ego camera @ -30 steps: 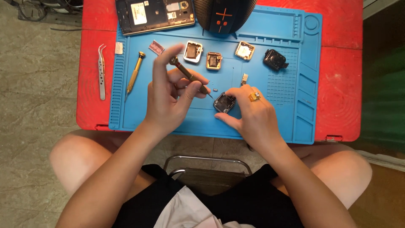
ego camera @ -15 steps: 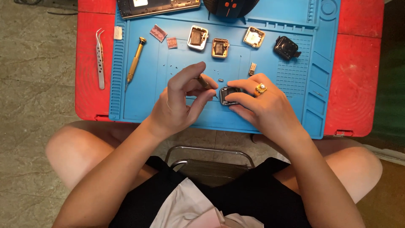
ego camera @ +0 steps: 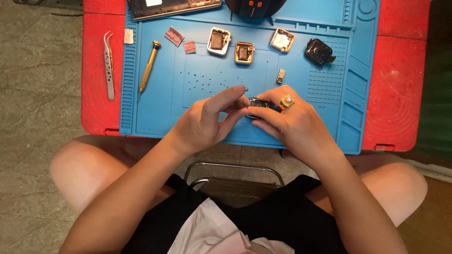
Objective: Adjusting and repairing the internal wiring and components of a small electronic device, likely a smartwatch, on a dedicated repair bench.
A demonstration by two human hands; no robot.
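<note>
Over the near half of a blue work mat (ego camera: 155,103), my two hands meet around a small dark device part (ego camera: 256,102). My right hand (ego camera: 287,120), with a gold ring, pinches the part from the right. My left hand (ego camera: 205,123) holds a thin screwdriver (ego camera: 241,89); only its tip shows past my fingers, next to the part. Most of the part is hidden by my fingers.
The mat lies on a red table (ego camera: 400,94). On the mat are a gold-handled screwdriver (ego camera: 149,70), several tiny screws (ego camera: 202,81), small square casings (ego camera: 219,41), (ego camera: 244,52), (ego camera: 282,40) and a black piece (ego camera: 319,51). Steel tweezers (ego camera: 108,63) lie left of the mat.
My left hand has lowered and turned the screwdriver, so its shaft is now hidden by my fingers. Both hands have closed in around the small part.
</note>
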